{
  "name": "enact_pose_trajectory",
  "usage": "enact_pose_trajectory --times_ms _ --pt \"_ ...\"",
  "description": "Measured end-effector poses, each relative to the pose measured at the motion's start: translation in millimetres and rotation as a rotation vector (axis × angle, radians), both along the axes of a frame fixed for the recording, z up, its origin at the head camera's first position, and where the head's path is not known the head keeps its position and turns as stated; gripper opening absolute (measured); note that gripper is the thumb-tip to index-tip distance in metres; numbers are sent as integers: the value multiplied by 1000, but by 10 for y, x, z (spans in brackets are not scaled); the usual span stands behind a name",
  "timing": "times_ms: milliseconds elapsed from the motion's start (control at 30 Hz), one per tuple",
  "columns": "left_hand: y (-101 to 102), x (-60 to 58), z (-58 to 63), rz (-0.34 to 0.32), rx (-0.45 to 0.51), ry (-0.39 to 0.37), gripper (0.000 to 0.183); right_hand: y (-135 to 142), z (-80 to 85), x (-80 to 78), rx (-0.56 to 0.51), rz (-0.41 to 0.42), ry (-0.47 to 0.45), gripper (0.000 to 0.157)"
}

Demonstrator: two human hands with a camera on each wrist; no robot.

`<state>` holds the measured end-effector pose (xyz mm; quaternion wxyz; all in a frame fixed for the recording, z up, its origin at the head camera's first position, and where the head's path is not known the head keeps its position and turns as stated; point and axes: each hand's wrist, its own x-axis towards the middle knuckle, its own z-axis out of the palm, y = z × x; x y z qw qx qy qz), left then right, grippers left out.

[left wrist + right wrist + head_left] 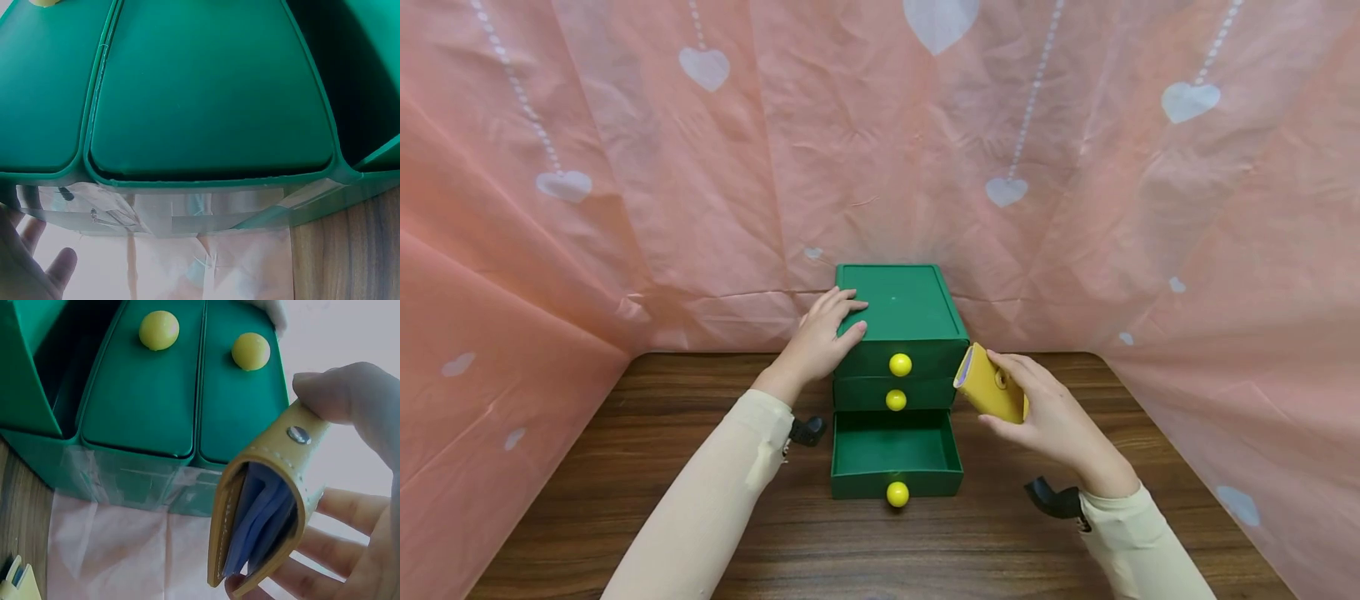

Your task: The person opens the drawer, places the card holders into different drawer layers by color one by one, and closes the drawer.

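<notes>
A green drawer unit (pixel 898 304) with three drawers and round yellow knobs stands on the table. Its bottom drawer (pixel 891 454) is pulled out and its green floor shows; the upper two are closed. My left hand (pixel 820 342) rests at the unit's top left edge, fingers spread over the top. To the right of the unit, my right hand (pixel 1048 408) holds a yellow card wallet (pixel 988 387) between thumb and fingers, near the top drawers. In the right wrist view the folded wallet (pixel 287 456) shows a metal snap and bluish-purple sleeves inside.
Dark brown wood table (pixel 1015 542) lies under the unit. Pink cloth with pale hearts (pixel 850 125) hangs behind and at both sides. A small yellow item (pixel 22 584), partly cut off, shows at the right wrist view's lower left corner. Clear tape patches cover the unit's side (pixel 125 475).
</notes>
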<state>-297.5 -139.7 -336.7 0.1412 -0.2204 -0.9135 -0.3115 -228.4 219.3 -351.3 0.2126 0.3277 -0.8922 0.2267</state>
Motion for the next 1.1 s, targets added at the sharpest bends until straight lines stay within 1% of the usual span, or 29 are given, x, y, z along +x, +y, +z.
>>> enact_pose_trajectory --times_ms 133,433,700,933,1100 --pt "0 1 -2 5 -2 2 48 -22 -9 -12 -1 23 -22 85" --pt "8 3 0 11 -3 4 48 -74 -34 -23 4 72 -43 84" --pt "6 3 -7 8 -5 4 48 -118 -39 -17 12 89 -85 84" --pt "8 -2 -5 10 -2 1 48 -162 -51 -28 19 104 -98 83" --pt "5 -8 -9 11 -4 1 48 -208 -70 -27 36 112 -124 83"
